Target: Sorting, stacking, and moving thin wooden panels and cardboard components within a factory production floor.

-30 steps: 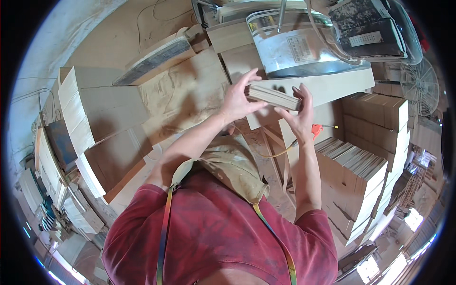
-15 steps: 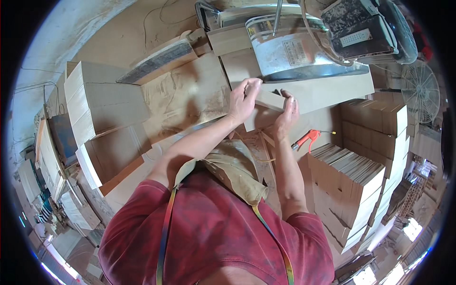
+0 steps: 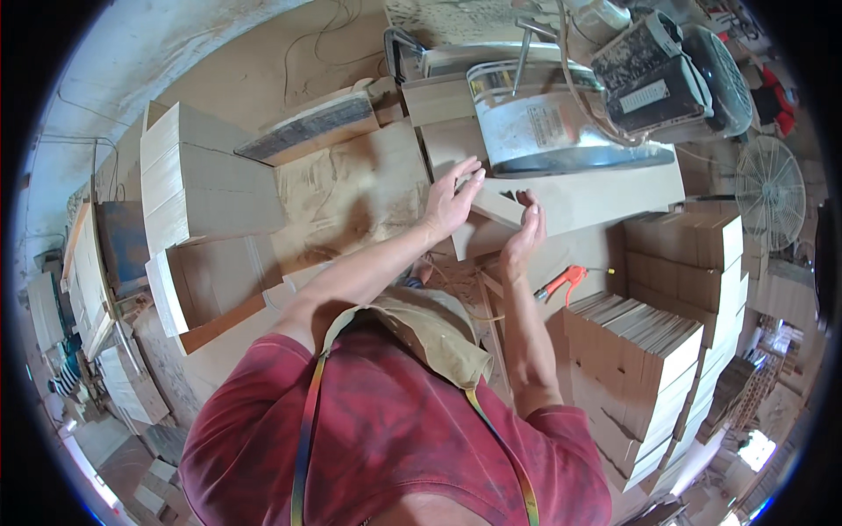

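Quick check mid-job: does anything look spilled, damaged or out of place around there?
Two things. Brown dust lies in uneven smears left of the left hand, as if not swept up. At right, the cardboard carton of thin strips shows a dark, jagged gap low on its side, possibly a tear.

Mottled red T-shirt point(image 3: 395, 430) under a tan apron point(image 3: 438, 329)
The short sleeves point(image 3: 250, 386) leave both forearms point(image 3: 355, 280) bare; two narrow rainbow-coloured straps point(image 3: 306, 434) run over the shirt to the apron's loose, gaping top edge.
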`<act>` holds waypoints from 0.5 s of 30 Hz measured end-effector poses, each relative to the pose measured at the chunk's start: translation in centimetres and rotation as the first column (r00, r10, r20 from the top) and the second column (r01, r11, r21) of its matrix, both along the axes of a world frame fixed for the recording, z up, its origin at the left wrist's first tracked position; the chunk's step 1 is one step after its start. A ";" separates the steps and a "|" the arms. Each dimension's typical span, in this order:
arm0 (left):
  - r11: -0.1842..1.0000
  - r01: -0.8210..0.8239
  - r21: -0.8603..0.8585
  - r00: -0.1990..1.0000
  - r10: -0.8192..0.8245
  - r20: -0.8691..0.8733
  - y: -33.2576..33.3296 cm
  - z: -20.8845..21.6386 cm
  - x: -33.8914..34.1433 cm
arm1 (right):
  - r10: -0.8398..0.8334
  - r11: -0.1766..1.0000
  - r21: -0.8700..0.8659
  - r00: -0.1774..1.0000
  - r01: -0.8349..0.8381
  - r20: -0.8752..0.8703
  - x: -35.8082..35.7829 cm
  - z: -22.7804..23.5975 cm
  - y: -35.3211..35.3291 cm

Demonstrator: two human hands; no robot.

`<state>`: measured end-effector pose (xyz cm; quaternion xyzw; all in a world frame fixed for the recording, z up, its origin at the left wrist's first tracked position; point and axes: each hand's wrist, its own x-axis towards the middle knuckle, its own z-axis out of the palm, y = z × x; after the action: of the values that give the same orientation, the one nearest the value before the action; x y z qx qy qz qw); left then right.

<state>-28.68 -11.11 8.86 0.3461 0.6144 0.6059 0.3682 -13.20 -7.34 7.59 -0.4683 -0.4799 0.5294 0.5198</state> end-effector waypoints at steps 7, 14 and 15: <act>0.979 0.002 -0.204 0.990 -0.031 -0.139 1.3 -1.3 -1.1 | 0.074 0.997 -0.010 0.981 -0.073 0.182 1.4 -1.5 1.8; 0.967 -0.193 -0.168 0.980 0.197 0.010 -1.0 1.3 -1.3 | 0.140 0.990 -0.057 0.898 -0.128 0.417 -0.6 1.5 2.6; 0.970 -0.164 -0.181 0.986 0.165 -0.010 -1.9 2.7 -2.0 | 0.194 0.980 -0.137 0.863 -0.146 0.467 -1.5 2.6 3.6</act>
<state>-30.71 -13.04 11.56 0.2575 0.6927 0.5767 0.3481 -14.68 -3.76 10.21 -0.5650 -0.6060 0.4640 0.3133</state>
